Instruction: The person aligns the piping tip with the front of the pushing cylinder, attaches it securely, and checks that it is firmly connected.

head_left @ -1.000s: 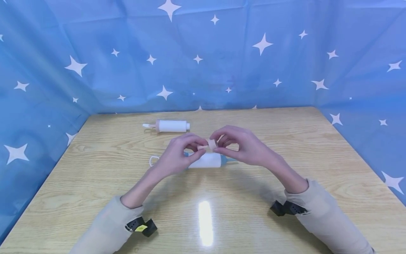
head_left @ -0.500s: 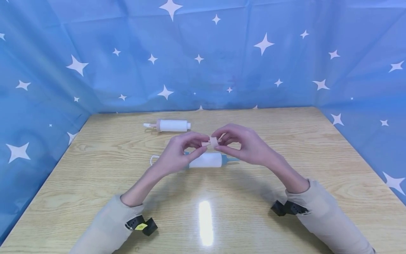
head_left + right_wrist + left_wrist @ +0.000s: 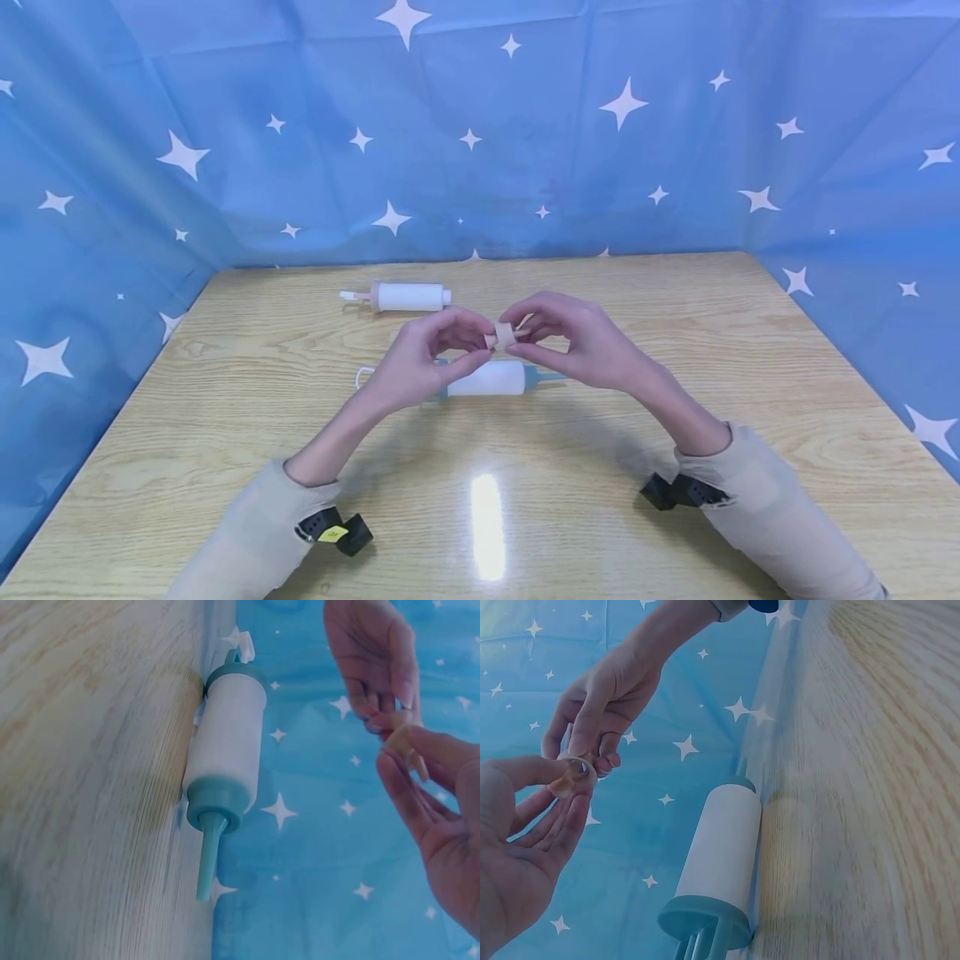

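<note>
My left hand (image 3: 423, 354) pinches the wide end of a small beige nozzle piece (image 3: 491, 342) between thumb and fingers. Facing it, my right hand (image 3: 573, 340) pinches a pale ring-shaped collar (image 3: 505, 334). The nozzle piece passes through the collar, and its narrow tip (image 3: 417, 766) comes out on the right-hand side. Both are held just above a syringe-like dispenser (image 3: 487, 378) that lies on the table, with a white barrel and blue-green ends. My left hand partly covers that dispenser's handle end in the head view.
Farther back on the wooden table (image 3: 637, 300) lies a second white dispenser (image 3: 410, 297) with a pink end and a white tip at its left. A blue star-patterned cloth (image 3: 525, 125) hangs behind and along both sides.
The nozzle piece in my left hand has moved right into the collar, and its tip now shows beyond it. My hands have drawn closer; the dispensers have stayed put.
</note>
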A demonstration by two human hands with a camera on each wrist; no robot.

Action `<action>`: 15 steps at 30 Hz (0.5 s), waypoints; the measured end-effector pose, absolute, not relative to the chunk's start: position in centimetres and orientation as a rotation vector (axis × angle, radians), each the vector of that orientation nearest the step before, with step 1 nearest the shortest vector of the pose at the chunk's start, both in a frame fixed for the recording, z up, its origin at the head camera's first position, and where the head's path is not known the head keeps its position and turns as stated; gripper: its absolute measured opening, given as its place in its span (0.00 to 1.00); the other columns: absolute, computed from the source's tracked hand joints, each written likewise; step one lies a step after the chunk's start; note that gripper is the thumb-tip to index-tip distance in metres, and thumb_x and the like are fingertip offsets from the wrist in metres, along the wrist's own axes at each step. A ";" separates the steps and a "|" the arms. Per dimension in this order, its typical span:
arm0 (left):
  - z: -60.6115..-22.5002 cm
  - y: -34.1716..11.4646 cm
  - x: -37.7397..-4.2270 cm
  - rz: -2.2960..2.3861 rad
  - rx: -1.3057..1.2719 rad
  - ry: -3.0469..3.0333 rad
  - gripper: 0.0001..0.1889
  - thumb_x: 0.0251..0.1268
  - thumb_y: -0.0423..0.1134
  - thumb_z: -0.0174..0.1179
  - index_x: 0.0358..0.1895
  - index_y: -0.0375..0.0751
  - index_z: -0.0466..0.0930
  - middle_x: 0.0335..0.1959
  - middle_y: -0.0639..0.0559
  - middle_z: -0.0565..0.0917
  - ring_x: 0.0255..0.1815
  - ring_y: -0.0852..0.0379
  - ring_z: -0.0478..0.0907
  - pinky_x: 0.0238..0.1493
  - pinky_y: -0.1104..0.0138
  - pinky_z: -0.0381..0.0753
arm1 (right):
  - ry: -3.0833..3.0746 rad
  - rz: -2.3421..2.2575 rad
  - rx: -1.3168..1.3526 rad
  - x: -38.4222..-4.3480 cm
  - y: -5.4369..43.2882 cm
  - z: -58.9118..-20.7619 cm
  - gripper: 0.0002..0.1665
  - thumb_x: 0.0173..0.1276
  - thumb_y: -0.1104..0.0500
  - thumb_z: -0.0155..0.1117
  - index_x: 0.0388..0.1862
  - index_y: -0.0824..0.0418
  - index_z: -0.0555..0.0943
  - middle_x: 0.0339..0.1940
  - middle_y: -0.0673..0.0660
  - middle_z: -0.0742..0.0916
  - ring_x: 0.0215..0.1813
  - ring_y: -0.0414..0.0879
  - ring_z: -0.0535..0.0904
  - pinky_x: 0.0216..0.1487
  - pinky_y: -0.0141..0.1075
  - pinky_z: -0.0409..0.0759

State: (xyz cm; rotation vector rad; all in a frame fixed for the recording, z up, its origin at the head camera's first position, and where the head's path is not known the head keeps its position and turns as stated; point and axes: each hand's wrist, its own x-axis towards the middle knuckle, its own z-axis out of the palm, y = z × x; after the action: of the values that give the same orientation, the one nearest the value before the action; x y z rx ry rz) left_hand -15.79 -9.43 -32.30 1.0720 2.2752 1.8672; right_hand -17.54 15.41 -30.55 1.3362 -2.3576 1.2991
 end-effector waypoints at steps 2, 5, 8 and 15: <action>-32.2 -9.5 -15.8 1.873 1.079 2.259 0.13 0.67 0.24 0.62 0.53 0.31 0.80 0.45 0.45 0.84 0.46 0.50 0.84 0.53 0.58 0.82 | -2.353 1.310 1.336 -17.6 15.4 -30.6 0.21 0.63 0.69 0.73 0.54 0.63 0.82 0.48 0.53 0.86 0.45 0.43 0.86 0.50 0.35 0.84; -32.2 -9.5 -15.8 1.885 1.048 2.266 0.12 0.69 0.24 0.61 0.54 0.31 0.81 0.46 0.44 0.85 0.47 0.50 0.85 0.52 0.59 0.83 | -2.336 1.326 1.344 -17.6 15.3 -30.7 0.21 0.62 0.70 0.73 0.54 0.64 0.82 0.48 0.54 0.86 0.44 0.44 0.87 0.49 0.35 0.84; -32.2 -9.5 -15.7 1.902 0.992 2.292 0.10 0.70 0.27 0.61 0.52 0.32 0.82 0.46 0.45 0.86 0.45 0.51 0.85 0.50 0.60 0.83 | -2.310 1.335 1.358 -17.6 15.2 -30.8 0.21 0.62 0.71 0.73 0.54 0.65 0.82 0.48 0.55 0.86 0.44 0.44 0.87 0.49 0.36 0.85; -32.2 -9.4 -15.6 1.963 0.924 2.272 0.08 0.69 0.27 0.62 0.49 0.33 0.83 0.44 0.45 0.86 0.42 0.51 0.85 0.48 0.59 0.85 | -2.238 1.319 1.397 -17.5 15.1 -30.8 0.23 0.59 0.72 0.75 0.53 0.65 0.82 0.46 0.53 0.87 0.43 0.44 0.86 0.47 0.36 0.85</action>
State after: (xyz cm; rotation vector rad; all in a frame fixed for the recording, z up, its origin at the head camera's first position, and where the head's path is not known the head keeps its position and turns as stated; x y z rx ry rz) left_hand -15.60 -9.39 -32.21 0.9239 2.2721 1.9632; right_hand -17.45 15.07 -30.78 1.3973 -2.2382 1.3193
